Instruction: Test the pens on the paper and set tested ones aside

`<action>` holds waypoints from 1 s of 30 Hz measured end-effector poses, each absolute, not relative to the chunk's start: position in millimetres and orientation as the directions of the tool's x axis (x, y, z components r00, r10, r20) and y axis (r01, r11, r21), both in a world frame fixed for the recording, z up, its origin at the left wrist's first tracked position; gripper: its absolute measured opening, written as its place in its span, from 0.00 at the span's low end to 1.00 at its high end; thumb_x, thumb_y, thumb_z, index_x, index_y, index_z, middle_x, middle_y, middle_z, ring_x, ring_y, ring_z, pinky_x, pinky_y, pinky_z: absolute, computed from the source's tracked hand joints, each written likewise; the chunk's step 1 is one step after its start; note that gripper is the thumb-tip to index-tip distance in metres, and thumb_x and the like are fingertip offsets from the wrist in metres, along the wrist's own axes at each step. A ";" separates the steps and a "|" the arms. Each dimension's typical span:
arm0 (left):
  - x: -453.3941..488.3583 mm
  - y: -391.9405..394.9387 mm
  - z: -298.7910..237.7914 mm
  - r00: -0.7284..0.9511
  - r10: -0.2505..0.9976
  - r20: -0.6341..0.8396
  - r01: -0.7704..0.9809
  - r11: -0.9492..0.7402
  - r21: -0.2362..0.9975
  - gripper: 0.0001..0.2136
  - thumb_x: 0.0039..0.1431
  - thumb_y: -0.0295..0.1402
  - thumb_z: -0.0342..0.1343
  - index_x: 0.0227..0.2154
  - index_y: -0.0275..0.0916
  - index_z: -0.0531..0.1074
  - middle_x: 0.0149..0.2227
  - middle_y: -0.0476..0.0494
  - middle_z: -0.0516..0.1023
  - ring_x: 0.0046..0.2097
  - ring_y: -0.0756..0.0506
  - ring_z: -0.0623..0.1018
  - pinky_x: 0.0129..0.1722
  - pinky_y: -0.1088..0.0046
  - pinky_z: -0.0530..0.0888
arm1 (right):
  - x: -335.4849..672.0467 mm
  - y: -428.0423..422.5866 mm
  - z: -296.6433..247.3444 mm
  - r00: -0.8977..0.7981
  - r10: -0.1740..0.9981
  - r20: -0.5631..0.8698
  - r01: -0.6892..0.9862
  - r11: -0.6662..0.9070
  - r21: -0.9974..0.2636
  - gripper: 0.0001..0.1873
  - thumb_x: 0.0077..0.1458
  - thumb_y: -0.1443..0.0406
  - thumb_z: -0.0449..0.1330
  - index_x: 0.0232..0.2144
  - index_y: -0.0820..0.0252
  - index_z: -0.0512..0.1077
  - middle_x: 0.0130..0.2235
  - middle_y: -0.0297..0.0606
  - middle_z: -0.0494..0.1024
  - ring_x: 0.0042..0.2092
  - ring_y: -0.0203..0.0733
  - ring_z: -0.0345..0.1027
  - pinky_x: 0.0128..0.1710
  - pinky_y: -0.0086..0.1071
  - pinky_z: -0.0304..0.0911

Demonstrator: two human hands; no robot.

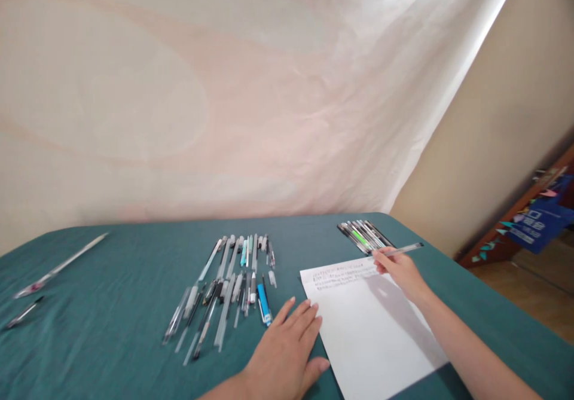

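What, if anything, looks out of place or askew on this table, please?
At the left, a long, pale, slender item and a dark-ended pen lie well apart from the middle spread of pens and the row of pens beyond the paper, so they look stray. Nothing appears spilled.

We've got pens lower left, centre and right on our green table, paper lower right!

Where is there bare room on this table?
Bare green cloth lies between the slim item at far left and the spread pens; a smaller patch sits behind the paper, between those pens and the pen row. Crowded: the spread pens, up to the left hand.
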State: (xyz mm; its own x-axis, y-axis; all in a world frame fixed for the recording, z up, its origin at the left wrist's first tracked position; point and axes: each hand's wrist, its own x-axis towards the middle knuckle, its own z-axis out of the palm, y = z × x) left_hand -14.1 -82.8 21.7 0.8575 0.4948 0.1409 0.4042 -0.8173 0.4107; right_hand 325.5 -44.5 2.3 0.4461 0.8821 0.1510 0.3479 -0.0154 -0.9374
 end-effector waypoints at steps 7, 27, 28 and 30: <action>-13.3 -79.4 17.4 0.855 0.505 0.120 0.423 -0.812 0.403 0.25 0.61 0.46 0.41 0.59 0.42 0.54 0.61 0.41 0.57 0.62 0.40 0.53 0.60 0.55 0.45 | 354.6 -59.3 -21.5 0.496 0.849 0.183 0.431 -0.058 -0.900 0.12 0.42 0.56 0.59 0.22 0.60 0.67 0.18 0.34 0.72 0.20 0.37 0.63 0.21 0.30 0.58; -10.5 -74.2 13.1 0.876 0.474 0.094 0.426 -0.849 0.312 0.26 0.61 0.48 0.39 0.58 0.40 0.56 0.61 0.40 0.57 0.61 0.39 0.55 0.60 0.53 0.47 | 370.8 -64.9 -38.2 0.380 0.877 0.295 0.736 -0.094 -0.671 0.13 0.51 0.57 0.52 0.21 0.58 0.64 0.18 0.29 0.67 0.22 0.36 0.59 0.23 0.29 0.52; -10.4 -74.3 14.0 0.877 0.472 0.088 0.428 -0.851 0.305 0.26 0.61 0.48 0.38 0.58 0.40 0.56 0.61 0.40 0.57 0.61 0.39 0.55 0.60 0.53 0.47 | 371.4 -64.2 -38.8 0.374 0.879 0.296 0.744 -0.093 -0.662 0.13 0.50 0.57 0.52 0.21 0.58 0.64 0.17 0.29 0.66 0.22 0.36 0.59 0.23 0.28 0.52; -10.3 -74.5 15.7 0.880 0.469 0.079 0.428 -0.853 0.298 0.26 0.62 0.48 0.37 0.58 0.40 0.55 0.61 0.40 0.57 0.61 0.39 0.55 0.60 0.53 0.47 | 372.5 -63.0 -40.0 0.368 0.880 0.302 0.758 -0.096 -0.646 0.13 0.50 0.57 0.52 0.20 0.58 0.64 0.17 0.28 0.66 0.22 0.36 0.59 0.23 0.28 0.51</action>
